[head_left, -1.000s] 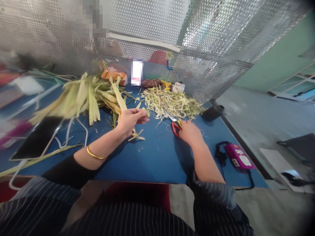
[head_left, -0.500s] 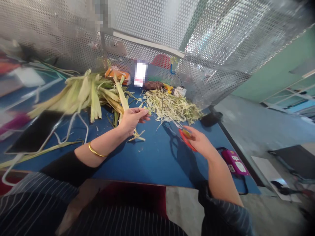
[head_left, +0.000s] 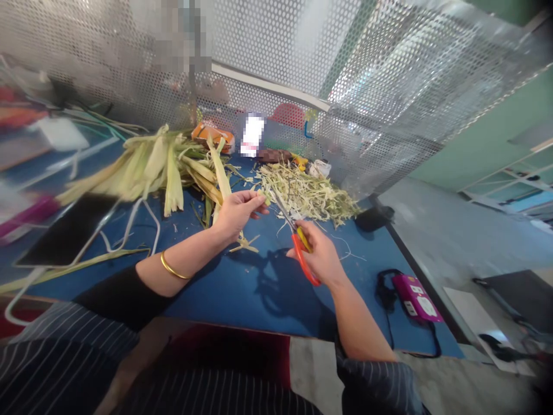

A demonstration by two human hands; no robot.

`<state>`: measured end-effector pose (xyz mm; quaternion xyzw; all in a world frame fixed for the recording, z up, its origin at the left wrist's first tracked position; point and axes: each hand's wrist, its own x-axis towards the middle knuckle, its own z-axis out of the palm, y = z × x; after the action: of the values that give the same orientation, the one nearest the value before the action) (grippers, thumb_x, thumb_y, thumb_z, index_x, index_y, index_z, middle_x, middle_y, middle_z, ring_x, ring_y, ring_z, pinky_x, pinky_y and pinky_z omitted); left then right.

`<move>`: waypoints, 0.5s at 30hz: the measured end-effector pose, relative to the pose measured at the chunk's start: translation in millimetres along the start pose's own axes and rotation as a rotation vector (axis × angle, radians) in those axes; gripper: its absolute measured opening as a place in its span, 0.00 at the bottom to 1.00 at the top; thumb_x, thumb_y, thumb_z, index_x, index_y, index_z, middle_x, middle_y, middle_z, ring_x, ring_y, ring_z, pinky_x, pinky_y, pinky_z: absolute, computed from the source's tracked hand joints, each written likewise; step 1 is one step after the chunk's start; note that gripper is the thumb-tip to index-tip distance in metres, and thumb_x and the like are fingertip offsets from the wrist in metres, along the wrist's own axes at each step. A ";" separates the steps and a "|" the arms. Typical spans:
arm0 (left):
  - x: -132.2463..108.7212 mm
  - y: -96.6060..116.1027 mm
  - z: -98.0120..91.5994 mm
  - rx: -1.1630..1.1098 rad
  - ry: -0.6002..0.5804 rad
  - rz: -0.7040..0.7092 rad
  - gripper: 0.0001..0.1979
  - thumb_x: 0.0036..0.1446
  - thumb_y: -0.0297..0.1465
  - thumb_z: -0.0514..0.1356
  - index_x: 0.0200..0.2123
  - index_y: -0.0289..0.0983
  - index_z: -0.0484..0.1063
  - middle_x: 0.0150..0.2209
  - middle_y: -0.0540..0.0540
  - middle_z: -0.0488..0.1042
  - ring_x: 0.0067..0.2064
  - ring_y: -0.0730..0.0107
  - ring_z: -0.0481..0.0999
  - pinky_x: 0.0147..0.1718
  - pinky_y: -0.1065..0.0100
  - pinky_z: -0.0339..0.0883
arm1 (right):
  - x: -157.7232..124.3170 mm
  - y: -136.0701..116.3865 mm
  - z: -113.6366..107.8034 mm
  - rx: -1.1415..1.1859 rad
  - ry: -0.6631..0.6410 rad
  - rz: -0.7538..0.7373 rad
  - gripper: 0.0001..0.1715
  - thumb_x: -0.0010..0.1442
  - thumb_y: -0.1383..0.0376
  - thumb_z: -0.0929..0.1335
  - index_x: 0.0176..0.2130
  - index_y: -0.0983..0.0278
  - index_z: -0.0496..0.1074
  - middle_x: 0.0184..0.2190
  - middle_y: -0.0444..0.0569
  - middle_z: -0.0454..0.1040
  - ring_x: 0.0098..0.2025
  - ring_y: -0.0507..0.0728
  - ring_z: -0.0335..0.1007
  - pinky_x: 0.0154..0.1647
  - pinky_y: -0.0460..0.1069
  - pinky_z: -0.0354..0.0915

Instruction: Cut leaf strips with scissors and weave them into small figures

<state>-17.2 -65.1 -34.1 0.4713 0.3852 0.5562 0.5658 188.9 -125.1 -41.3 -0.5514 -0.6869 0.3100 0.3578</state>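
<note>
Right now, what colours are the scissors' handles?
Red-orange and yellow; the handles show best in the head view.

L hand fwd, thumb + index pinched at tips, other fingers curled under; L forearm slants up to R. R hand a bit lower, fingers bent in grip; R forearm angled up-L.

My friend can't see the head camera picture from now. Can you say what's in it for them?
A right hand holds red-and-yellow scissors, with the blades near a left hand that pinches a small greenish piece. Beyond them on a blue table lie a pile of pale shreds and, left of it, long leaves.
</note>
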 end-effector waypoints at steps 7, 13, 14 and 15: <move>-3.3 -4.3 4.5 0.051 -0.059 -0.031 0.09 0.53 0.32 0.61 0.25 0.33 0.71 0.24 0.47 0.74 0.26 0.76 0.74 0.25 0.74 0.62 | -4.4 -1.0 2.8 0.002 -0.006 -0.014 0.27 0.46 0.60 0.73 0.47 0.60 0.68 0.38 0.47 0.71 0.37 0.55 0.70 0.39 0.49 0.68; -3.9 -9.0 5.7 0.026 -0.082 -0.032 0.10 0.51 0.36 0.63 0.27 0.33 0.72 0.24 0.48 0.74 0.28 0.73 0.75 0.26 0.73 0.63 | -6.4 3.6 6.1 0.129 -0.038 0.032 0.26 0.47 0.60 0.73 0.46 0.61 0.69 0.31 0.43 0.68 0.32 0.53 0.70 0.36 0.47 0.68; -3.9 -9.6 5.6 0.016 -0.083 -0.034 0.11 0.50 0.36 0.63 0.27 0.33 0.72 0.25 0.48 0.74 0.28 0.74 0.75 0.26 0.73 0.64 | -6.4 4.9 6.5 0.143 -0.037 0.034 0.26 0.46 0.60 0.74 0.46 0.61 0.69 0.30 0.43 0.68 0.31 0.52 0.69 0.35 0.47 0.67; -3.9 -10.0 5.5 0.006 -0.088 -0.037 0.11 0.50 0.37 0.64 0.27 0.34 0.71 0.25 0.48 0.74 0.28 0.74 0.75 0.27 0.73 0.64 | -6.5 5.9 6.9 0.166 -0.039 0.039 0.26 0.46 0.60 0.74 0.46 0.61 0.70 0.30 0.43 0.67 0.30 0.52 0.68 0.35 0.47 0.67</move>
<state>-9.6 -68.9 -42.6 0.4895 0.3703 0.5232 0.5911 187.2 -130.4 -51.0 -0.5270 -0.6549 0.3834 0.3826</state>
